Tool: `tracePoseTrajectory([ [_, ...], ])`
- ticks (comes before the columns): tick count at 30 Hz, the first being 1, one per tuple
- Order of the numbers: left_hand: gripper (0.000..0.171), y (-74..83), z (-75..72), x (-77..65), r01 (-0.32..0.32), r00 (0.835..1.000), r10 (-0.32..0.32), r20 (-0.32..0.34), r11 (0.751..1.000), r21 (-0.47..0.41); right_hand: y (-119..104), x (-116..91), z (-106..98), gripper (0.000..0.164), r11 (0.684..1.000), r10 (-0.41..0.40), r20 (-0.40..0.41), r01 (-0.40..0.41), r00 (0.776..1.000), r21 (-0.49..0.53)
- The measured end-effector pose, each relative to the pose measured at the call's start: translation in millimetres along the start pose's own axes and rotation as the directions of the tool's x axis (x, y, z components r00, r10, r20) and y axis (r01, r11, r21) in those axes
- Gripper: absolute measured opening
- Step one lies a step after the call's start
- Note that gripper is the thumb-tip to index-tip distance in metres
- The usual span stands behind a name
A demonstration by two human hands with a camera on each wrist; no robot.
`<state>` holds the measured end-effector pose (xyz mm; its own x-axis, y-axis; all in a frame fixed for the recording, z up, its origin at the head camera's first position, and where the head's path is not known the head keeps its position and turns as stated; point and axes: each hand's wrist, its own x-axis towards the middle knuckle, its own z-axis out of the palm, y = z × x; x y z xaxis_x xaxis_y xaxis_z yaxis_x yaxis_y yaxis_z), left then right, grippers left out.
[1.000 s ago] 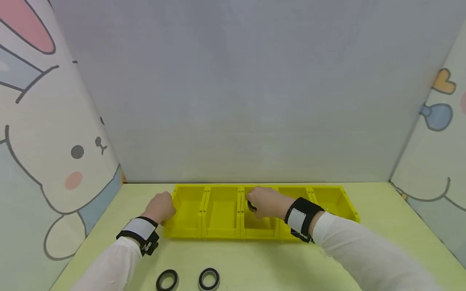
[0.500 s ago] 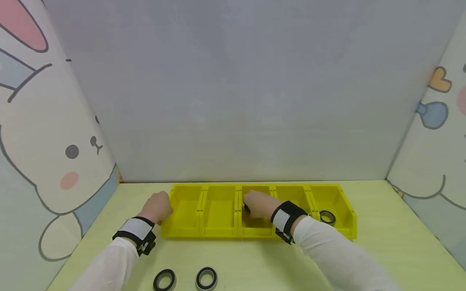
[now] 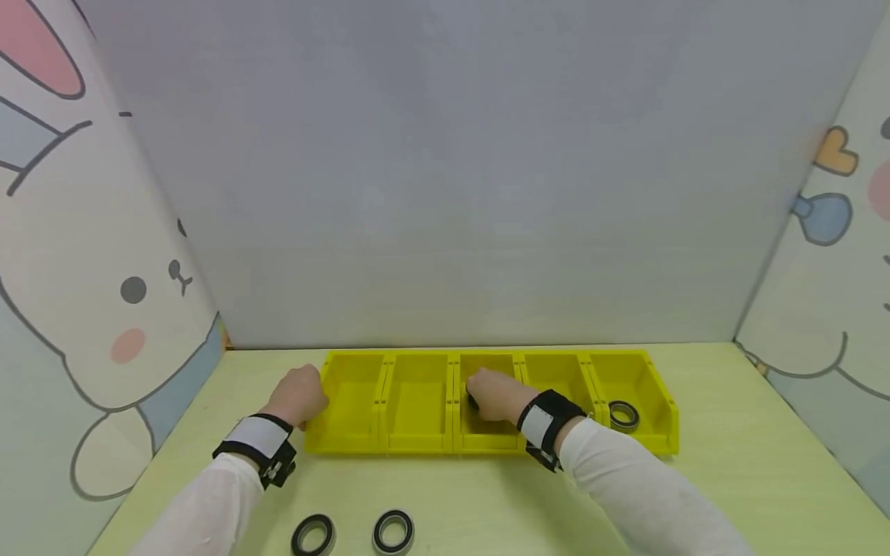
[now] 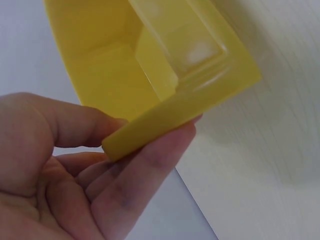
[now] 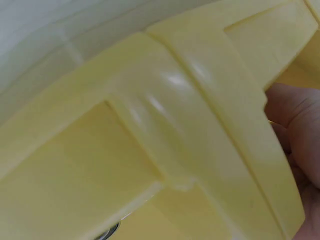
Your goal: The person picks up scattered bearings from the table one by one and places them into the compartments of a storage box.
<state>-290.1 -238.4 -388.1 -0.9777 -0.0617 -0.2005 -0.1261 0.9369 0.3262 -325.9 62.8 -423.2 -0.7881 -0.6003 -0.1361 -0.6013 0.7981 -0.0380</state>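
My left hand (image 3: 297, 395) grips the left end wall of a row of joined yellow bins (image 3: 417, 443). In the left wrist view, the thumb lies inside the wall (image 4: 150, 127) and the fingers outside. My right hand (image 3: 497, 395) reaches down into the middle bin, holding a black-rimmed ball bearing (image 3: 472, 402), mostly covered by the hand. Another bearing (image 3: 623, 416) lies in the far right bin. In the right wrist view, a bin divider (image 5: 210, 125) hides most of the right hand (image 5: 302, 135).
Two more bearings, one at left (image 3: 313, 534) and one nearer the middle (image 3: 392, 532), lie flat on the pale table (image 3: 487, 510) in front of the bins. A grey panel (image 3: 473, 193) stands behind, with cartoon-printed side panels left and right.
My right hand has moved slightly left and lower in the middle bin with its bearing, and its forearm no longer covers the bearing at far right. My left hand keeps its grip.
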Motion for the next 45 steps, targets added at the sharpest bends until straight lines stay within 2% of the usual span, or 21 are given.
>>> tracePoseTrajectory([
  [6, 0.009, -1.7, -0.2, 2.5, 0.009, 1.000, -0.009, 0.005, 1.000, -0.021, 5, -1, -7, 0.011, 1.000, -0.007, 0.006, 0.007, 1.000, -0.007],
  [8, 0.010, -1.8, 0.2, 2.6, 0.008, 1.000, -0.008, 0.010, 1.000, -0.030, 7, -4, -18, 0.014, 1.000, -0.008, -0.003, 0.008, 1.000, -0.024],
  [12, 0.010, -2.0, 1.0, 3.0, 0.005, 1.000, -0.005, 0.013, 0.999, -0.034, 3, -15, -53, 0.035, 0.998, -0.028, -0.033, 0.026, 0.999, -0.053],
  [15, 0.010, -2.7, 1.5, 3.7, 0.004, 1.000, -0.004, 0.009, 0.999, -0.035, -7, -26, -77, 0.052, 0.989, -0.113, -0.091, 0.104, 0.989, -0.104],
  [17, 0.010, -3.5, 2.1, 4.1, 0.003, 1.000, -0.002, 0.005, 0.999, -0.038, -15, -34, -86, 0.059, 0.970, -0.193, -0.135, 0.168, 0.972, -0.177],
  [19, 0.010, -4.0, 2.3, 4.1, 0.002, 1.000, -0.002, 0.001, 0.999, -0.040, -25, -40, -87, 0.066, 0.937, -0.280, -0.166, 0.231, 0.946, -0.260],
  [21, 0.009, -4.3, 2.3, 3.9, 0.003, 1.000, -0.003, -0.001, 0.999, -0.037, -36, -45, -83, 0.071, 0.906, -0.350, -0.179, 0.283, 0.920, -0.316],
  [23, 0.009, -4.1, 2.0, 3.3, 0.004, 1.000, -0.004, -0.001, 0.999, -0.033, -47, -50, -77, 0.074, 0.881, -0.413, -0.189, 0.338, 0.891, -0.330],
  [28, 0.007, -2.7, 0.4, 2.4, 0.002, 1.000, -0.002, -0.004, 1.000, -0.025, -76, -60, -54, 0.075, 0.833, -0.533, -0.196, 0.469, 0.823, -0.293],
  [32, 0.006, -2.8, 0.5, 2.7, -0.018, 1.000, 0.018, -0.019, 1.000, -0.023, -92, -62, -34, 0.075, 0.815, -0.574, -0.145, 0.544, 0.806, -0.200],
  [35, 0.006, -2.4, 1.2, 2.0, -0.021, 0.999, 0.021, -0.026, 1.000, -0.022, -100, -61, -17, 0.077, 0.813, -0.581, -0.100, 0.571, 0.808, -0.110],
  [40, 0.006, -2.9, 2.3, 2.3, -0.019, 0.999, 0.018, -0.030, 1.000, -0.012, -109, -60, 9, 0.077, 0.803, -0.596, -0.053, 0.595, 0.801, -0.043],
  [45, 0.007, -4.8, 2.5, 4.2, -0.008, 1.000, 0.008, -0.026, 1.000, -0.019, -114, -59, 29, 0.081, 0.778, -0.628, -0.013, 0.628, 0.778, 0.017],
])
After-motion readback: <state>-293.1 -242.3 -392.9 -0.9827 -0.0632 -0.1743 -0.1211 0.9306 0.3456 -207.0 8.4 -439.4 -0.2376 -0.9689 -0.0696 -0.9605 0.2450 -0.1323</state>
